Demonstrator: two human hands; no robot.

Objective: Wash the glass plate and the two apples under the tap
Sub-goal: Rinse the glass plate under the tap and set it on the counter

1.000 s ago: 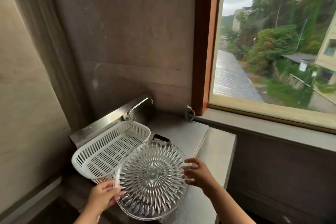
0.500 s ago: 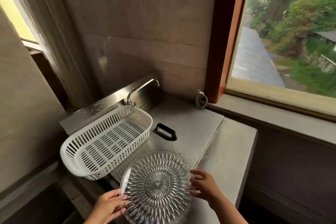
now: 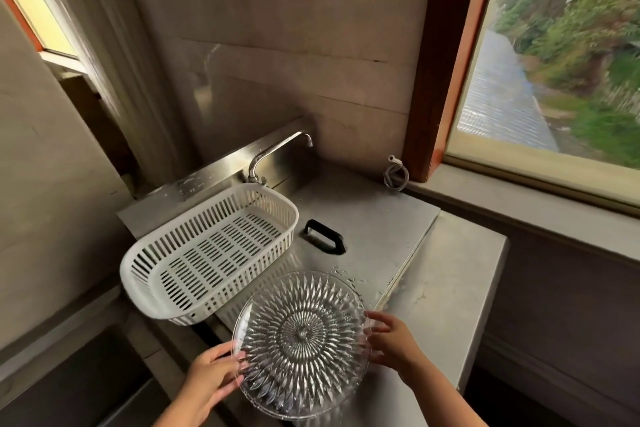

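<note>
Glass plate (image 3: 300, 345) gripped at opposite rim edges: left hand (image 3: 212, 378) clamped on the near-left rim, right hand (image 3: 394, 340) fingers pressed against the right rim. Plate low over the front edge of the steel tabletop (image 3: 446, 291), face up; cannot tell whether resting on it or just above.

Progress, judged from layout: droplets on the tabletop just beyond the plate suggest rinsing already done, but no wetness legible on the glass itself. Tap (image 3: 277, 152) not running, spout well apart from the plate, swung out over the steel lid. Looks like the set-down stage for the plate. Apples nowhere in view, so both presumably unwashed, or out of shot; no way to confirm.

Count:
- glass plate: 1
- apples: 0 visible
- white slotted plastic basket (image 3: 211, 250): 1, nothing in it, near corner overhanging the tabletop edge
- tap: 1
- black handle (image 3: 323, 236) on the steel lid: 1
- coiled grey cord or hook (image 3: 394, 175) at the window corner: 1
- hands: 2, both on the plate

Left: both apples, probably the whole fruit half of the job.
</note>
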